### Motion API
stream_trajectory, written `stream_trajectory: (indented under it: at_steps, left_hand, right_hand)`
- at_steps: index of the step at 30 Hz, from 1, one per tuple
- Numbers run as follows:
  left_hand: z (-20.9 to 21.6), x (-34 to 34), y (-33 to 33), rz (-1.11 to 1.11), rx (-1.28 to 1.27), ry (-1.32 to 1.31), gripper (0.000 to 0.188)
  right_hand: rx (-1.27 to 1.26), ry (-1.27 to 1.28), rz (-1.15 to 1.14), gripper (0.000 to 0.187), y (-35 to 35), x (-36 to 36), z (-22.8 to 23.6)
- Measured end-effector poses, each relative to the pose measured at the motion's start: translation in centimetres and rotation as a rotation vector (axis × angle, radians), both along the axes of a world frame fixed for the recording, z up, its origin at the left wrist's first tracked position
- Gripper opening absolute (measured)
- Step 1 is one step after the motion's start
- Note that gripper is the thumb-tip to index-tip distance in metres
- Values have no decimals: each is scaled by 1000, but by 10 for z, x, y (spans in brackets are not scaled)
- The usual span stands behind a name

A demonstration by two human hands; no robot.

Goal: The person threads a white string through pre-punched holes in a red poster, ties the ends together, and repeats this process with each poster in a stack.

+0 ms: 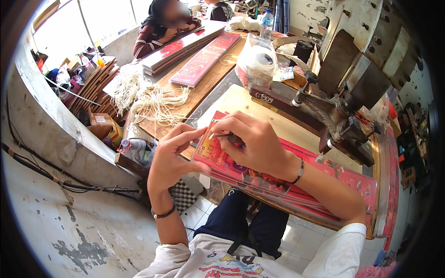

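Note:
A stack of long, flat red printed packs (pixel 345 183) in clear plastic lies along the near side of the table, its left end toward me. My left hand (pixel 174 155) grips that end, fingers on the top edge and thumb at the near side. Over the same end, my right hand (pixel 257 146) is closed around a thin tool (pixel 224 135) with a dark grip and a narrow metal shaft; its exact kind is hard to make out. A short light-coloured tip shows near the packs' corner holes. The right palm hides most of the tool.
A heavy metal press (pixel 333 111) stands at the right on a pale board (pixel 236 99). Loose white cords (pixel 155 102) lie at the left. Beyond are more red packs (pixel 208 60), a plastic bag (pixel 257 65), a water bottle (pixel 266 25) and a seated person (pixel 150 34).

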State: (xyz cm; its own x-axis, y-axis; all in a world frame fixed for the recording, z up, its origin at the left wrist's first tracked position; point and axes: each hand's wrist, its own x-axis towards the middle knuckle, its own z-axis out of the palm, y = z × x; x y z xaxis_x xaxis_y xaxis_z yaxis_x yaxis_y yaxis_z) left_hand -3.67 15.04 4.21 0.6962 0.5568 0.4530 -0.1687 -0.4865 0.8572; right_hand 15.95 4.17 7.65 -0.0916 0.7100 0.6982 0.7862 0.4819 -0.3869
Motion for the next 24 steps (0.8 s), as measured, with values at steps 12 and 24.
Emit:
stream_trajectory:
  at_steps: [12, 24]
  left_hand:
    - [-16, -7, 0, -109, -24, -187, 81]
    - [-26, -2, -7, 80, 54, -229, 53]
  right_hand:
    - [-25, -54, 58, 26, -8, -12, 13]
    - [-90, -281, 99, 31, -7, -14, 15]
